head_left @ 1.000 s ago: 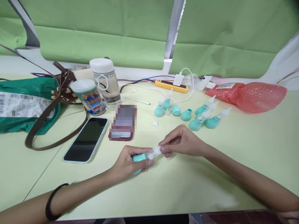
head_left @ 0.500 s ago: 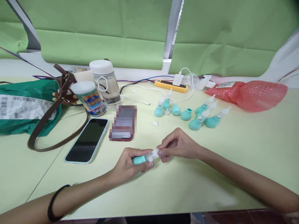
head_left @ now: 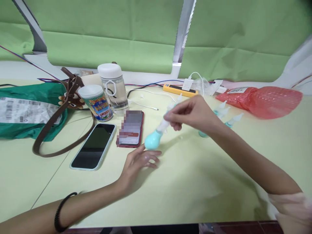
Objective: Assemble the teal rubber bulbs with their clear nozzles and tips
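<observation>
My right hand [head_left: 185,115] pinches the clear nozzle end of a nasal aspirator and holds it up off the table, its teal bulb [head_left: 152,140] hanging down to the left. My left hand [head_left: 142,159] is just below that bulb with its fingers loosely spread and nothing in them; whether a fingertip touches the bulb I cannot tell. Beyond my right forearm stand other teal aspirators with pointed clear tips [head_left: 234,120], partly covered by the arm. More of them behind my right hand are mostly hidden.
Left on the table [head_left: 219,182] lie a phone in a pale case [head_left: 94,148] and a red-edged phone [head_left: 131,130]. Behind them are a cup [head_left: 97,104], a water bottle [head_left: 115,87], a brown strap [head_left: 48,133] and a green parcel [head_left: 31,107]. A yellow power strip [head_left: 175,90] and red bag [head_left: 263,99] lie behind.
My right hand has lifted the aspirator up and away from my left hand, which has let go and opened. The standing aspirators are now largely covered by my right hand and arm.
</observation>
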`<state>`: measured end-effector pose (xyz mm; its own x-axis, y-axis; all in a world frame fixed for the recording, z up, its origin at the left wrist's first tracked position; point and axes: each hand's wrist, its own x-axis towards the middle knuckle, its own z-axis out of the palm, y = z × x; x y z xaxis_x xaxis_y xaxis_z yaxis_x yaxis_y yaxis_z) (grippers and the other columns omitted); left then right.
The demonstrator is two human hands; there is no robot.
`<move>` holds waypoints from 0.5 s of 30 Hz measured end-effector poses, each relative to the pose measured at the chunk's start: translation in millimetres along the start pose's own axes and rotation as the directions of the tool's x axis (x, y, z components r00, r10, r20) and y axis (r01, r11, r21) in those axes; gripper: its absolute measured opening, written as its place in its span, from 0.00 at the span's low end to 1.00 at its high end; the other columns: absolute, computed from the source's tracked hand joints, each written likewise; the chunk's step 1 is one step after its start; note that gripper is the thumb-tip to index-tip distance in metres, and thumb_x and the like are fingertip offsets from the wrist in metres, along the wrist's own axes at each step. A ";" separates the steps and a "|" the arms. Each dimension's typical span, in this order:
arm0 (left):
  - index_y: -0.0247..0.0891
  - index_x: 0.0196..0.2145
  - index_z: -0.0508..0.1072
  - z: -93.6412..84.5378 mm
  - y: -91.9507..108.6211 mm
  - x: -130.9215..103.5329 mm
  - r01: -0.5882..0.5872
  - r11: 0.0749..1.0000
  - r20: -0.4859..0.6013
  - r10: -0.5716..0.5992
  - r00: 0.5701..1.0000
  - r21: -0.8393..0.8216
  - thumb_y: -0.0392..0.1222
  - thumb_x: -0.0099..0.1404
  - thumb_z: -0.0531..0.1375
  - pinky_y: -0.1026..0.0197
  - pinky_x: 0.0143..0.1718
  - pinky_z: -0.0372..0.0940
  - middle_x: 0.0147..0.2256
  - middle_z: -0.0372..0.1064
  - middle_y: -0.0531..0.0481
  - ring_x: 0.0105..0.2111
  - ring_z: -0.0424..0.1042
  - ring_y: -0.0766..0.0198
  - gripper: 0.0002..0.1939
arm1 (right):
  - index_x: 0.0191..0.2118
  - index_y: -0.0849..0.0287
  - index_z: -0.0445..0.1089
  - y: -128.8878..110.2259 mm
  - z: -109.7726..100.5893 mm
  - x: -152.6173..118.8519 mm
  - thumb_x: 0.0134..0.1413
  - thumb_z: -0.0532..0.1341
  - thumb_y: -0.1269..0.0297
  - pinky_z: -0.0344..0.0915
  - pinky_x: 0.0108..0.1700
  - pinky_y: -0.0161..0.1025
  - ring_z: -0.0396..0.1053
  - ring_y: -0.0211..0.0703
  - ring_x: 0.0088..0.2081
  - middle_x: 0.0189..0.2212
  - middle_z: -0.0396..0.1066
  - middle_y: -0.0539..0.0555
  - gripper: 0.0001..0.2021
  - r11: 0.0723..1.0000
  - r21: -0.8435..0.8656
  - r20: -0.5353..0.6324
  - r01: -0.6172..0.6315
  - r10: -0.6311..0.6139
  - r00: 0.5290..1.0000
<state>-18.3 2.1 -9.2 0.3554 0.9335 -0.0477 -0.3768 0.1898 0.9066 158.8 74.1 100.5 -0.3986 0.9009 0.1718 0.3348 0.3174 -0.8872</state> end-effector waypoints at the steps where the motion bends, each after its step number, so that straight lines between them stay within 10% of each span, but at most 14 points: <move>1: 0.34 0.47 0.63 -0.6 -0.5 0.2 0.016 1.000 -0.012 -0.017 1.000 -0.014 0.43 0.58 0.55 0.55 0.34 0.62 0.38 0.70 0.39 0.34 0.67 0.56 0.19 | 0.23 0.68 0.72 -2.4 -2.8 10.6 0.38 0.63 0.68 0.64 0.18 0.30 0.65 0.34 0.16 0.15 0.68 0.52 0.06 0.996 -0.080 -0.023 0.029 -0.031 0.999; 8: 0.32 0.40 0.68 -2.3 0.5 1.8 0.065 0.989 0.045 -0.071 0.996 0.131 0.36 0.58 0.55 0.59 0.34 0.60 0.33 0.69 0.42 0.31 0.66 0.61 0.11 | 0.19 0.67 0.70 30.4 3.1 62.5 0.42 0.57 0.71 0.62 0.20 0.34 0.62 0.34 0.14 0.11 0.64 0.52 0.08 0.848 -0.519 -0.016 0.106 -0.134 0.991; 15: 0.33 0.38 0.67 -0.9 2.8 0.3 0.058 0.978 0.048 -0.069 0.996 0.201 0.35 0.58 0.54 0.60 0.34 0.59 0.33 0.68 0.44 0.30 0.66 0.63 0.09 | 0.30 0.70 0.71 26.9 -2.9 54.0 0.43 0.58 0.62 0.62 0.29 0.39 0.63 0.38 0.19 0.13 0.64 0.51 0.13 0.754 -0.651 -0.122 0.079 -0.207 0.971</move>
<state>-20.1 3.2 -7.1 0.4215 0.9024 -0.0895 -0.1759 0.1782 0.9681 148.7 132.2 87.2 -0.3524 0.8448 0.4026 0.7773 0.5038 -0.3769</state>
